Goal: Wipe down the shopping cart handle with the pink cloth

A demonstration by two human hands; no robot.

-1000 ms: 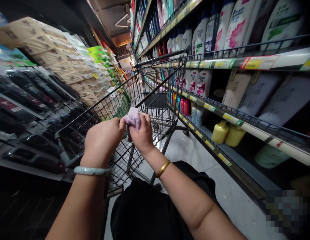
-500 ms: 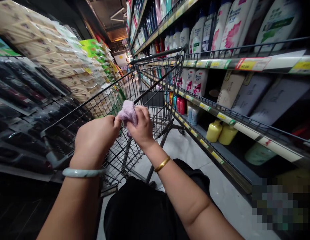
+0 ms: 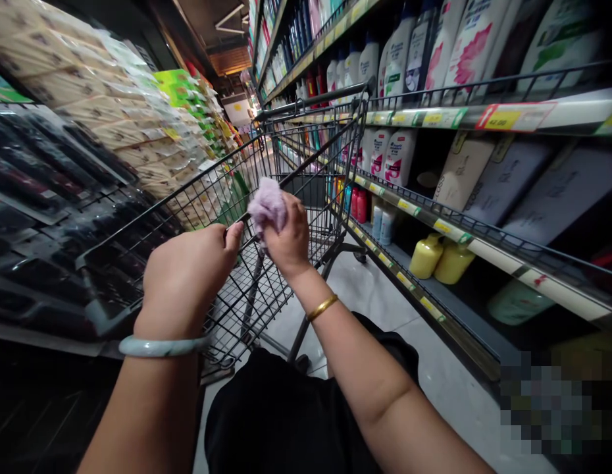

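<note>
A crumpled lilac cloth is bunched in my right hand, whose fingers wrap round it near a diagonal bar of the shopping cart. My left hand is closed just left of the cloth, at the cart's wire side, with its thumb pointing toward the bar. A small gap separates the left thumb from the cloth. What the left fingers hold is hidden behind the back of the hand. The cart is black wire and appears tilted.
Shelves with shampoo bottles and yellow bottles line the right side. Stacked packs and dark packaged goods stand on the left. Grey floor shows under the cart.
My right hand and the cloth have moved slightly up and right, away from my left thumb. My left hand has shifted little and no longer touches the cloth.
</note>
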